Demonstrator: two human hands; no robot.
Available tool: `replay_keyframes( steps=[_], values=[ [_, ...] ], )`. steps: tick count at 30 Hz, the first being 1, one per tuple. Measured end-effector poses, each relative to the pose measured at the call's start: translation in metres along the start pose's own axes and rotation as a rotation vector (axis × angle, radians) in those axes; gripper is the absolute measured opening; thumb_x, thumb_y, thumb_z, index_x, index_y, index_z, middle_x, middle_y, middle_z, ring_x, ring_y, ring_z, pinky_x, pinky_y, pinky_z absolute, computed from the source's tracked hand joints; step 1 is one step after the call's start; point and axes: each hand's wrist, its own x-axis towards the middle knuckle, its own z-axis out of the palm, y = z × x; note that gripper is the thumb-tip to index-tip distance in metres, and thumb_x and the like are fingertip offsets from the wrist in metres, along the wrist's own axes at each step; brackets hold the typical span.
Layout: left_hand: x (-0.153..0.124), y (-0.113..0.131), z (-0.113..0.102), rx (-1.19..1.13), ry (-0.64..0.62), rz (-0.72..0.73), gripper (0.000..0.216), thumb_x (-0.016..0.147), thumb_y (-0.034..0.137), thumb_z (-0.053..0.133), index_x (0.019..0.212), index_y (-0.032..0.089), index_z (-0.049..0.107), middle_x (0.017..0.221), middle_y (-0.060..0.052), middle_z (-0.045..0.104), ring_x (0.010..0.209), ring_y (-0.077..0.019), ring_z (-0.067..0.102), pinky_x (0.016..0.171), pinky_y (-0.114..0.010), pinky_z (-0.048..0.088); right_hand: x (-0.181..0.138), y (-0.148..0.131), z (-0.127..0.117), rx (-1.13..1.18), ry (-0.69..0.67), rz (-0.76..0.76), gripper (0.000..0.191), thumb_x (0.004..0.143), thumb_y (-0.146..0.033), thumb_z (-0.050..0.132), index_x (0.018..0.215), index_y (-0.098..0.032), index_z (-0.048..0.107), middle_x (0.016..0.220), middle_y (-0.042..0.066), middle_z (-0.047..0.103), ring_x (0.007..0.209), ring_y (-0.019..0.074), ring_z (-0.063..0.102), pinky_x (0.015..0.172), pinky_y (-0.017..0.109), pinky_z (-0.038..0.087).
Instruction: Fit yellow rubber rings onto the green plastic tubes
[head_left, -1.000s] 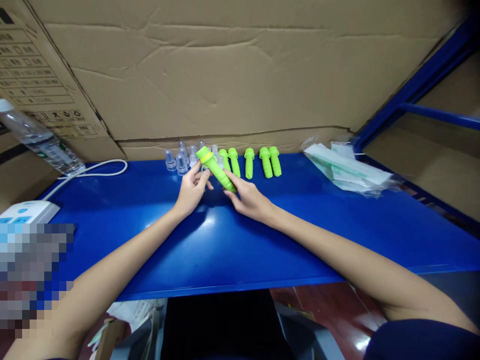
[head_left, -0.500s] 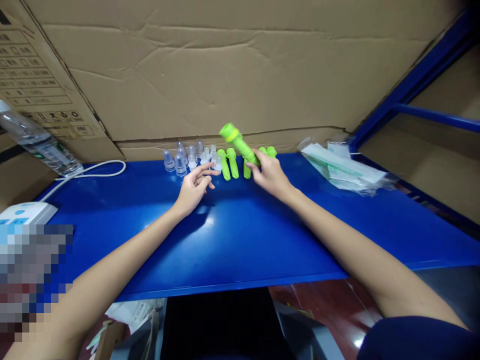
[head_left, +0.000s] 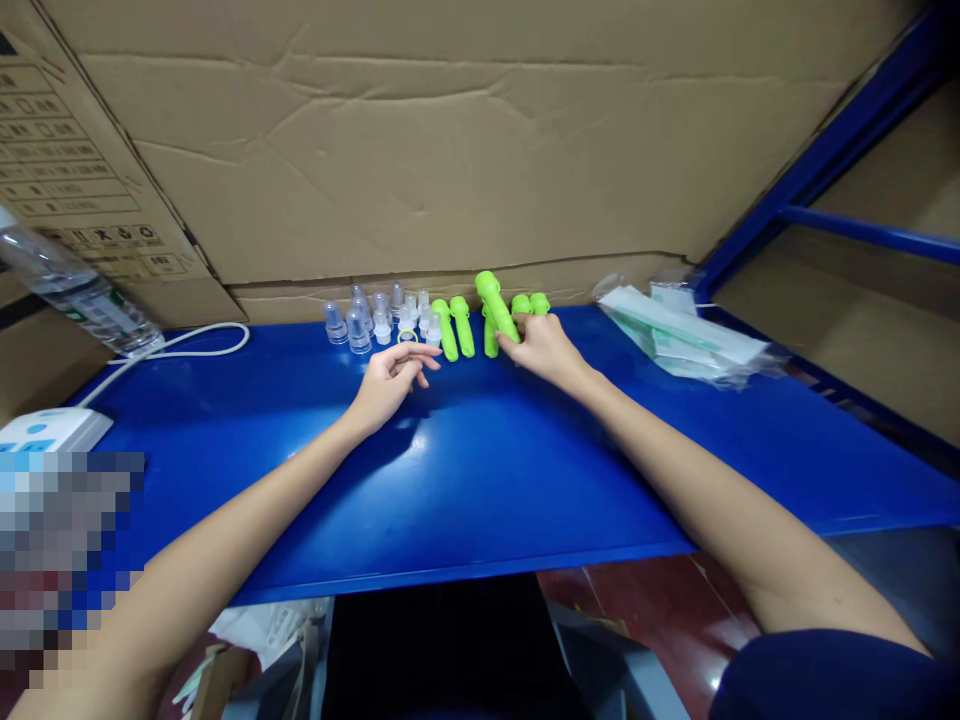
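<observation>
My right hand [head_left: 546, 348] is closed around the handle of a bright green plastic flashlight [head_left: 495, 303], its wide head tilted up and to the left. Behind it another green flashlight [head_left: 490, 335] is partly covered. To the left lie two more green flashlights [head_left: 453, 328], and the heads of others [head_left: 530, 303] show past my right hand. My left hand [head_left: 390, 382] hovers above the table with loosely curled, parted fingers and nothing in them. Just beyond its fingers stand several clear plastic caps [head_left: 358, 330] and smaller whitish ones [head_left: 382, 328]. A thin yellow-green ring [head_left: 407, 337] is among them.
The blue table [head_left: 480, 480] backs onto a cardboard wall [head_left: 420, 150]. Clear plastic bags [head_left: 682, 335] lie at the right, near a blue metal frame [head_left: 862, 230]. At the left are a water bottle [head_left: 82, 290], a white cable [head_left: 202, 343] and a power strip [head_left: 60, 430].
The flashlight in my right hand has come down and turned more upright, its head moving right and lower. My left hand has stayed nearly in place.
</observation>
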Motion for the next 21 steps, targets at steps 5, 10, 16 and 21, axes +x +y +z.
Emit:
replay_keyframes(
  steps=[5, 10, 16, 21],
  values=[
    [0.001, -0.001, 0.000, -0.003, 0.018, 0.008, 0.022, 0.083, 0.015, 0.053, 0.094, 0.013, 0.073, 0.087, -0.005, 0.074, 0.061, -0.0076, 0.060, 0.053, -0.019, 0.040, 0.000, 0.001, 0.007, -0.073, -0.057, 0.023, 0.025, 0.088, -0.031, 0.050, 0.086, -0.014, 0.068, 0.068, 0.010, 0.067, 0.069, 0.0249, 0.063, 0.070, 0.034, 0.048],
    [0.000, 0.001, 0.001, 0.004, 0.015, 0.003, 0.021, 0.082, 0.016, 0.053, 0.090, 0.014, 0.072, 0.085, -0.005, 0.073, 0.060, -0.0084, 0.060, 0.051, -0.019, 0.040, -0.002, 0.001, 0.014, -0.148, -0.094, 0.033, 0.032, 0.090, -0.037, 0.050, 0.093, -0.012, 0.070, 0.074, 0.012, 0.069, 0.074, 0.0253, 0.065, 0.070, 0.033, 0.049],
    [0.000, 0.003, 0.002, -0.003, 0.009, 0.000, 0.020, 0.081, 0.014, 0.053, 0.088, 0.013, 0.072, 0.083, -0.005, 0.072, 0.059, -0.0084, 0.060, 0.052, -0.019, 0.041, -0.004, -0.002, 0.019, -0.158, -0.090, 0.036, 0.036, 0.092, -0.037, 0.047, 0.102, -0.012, 0.069, 0.080, 0.012, 0.072, 0.076, 0.0253, 0.067, 0.072, 0.032, 0.049],
    [0.000, 0.005, 0.002, -0.001, 0.018, 0.005, 0.020, 0.081, 0.012, 0.052, 0.087, 0.013, 0.072, 0.081, -0.005, 0.072, 0.058, -0.0081, 0.059, 0.052, -0.020, 0.041, -0.004, 0.000, 0.024, -0.094, -0.037, 0.051, 0.059, 0.092, -0.040, 0.049, 0.140, -0.006, 0.049, 0.086, 0.013, 0.073, 0.080, 0.0293, 0.069, 0.073, 0.036, 0.051]
  ],
)
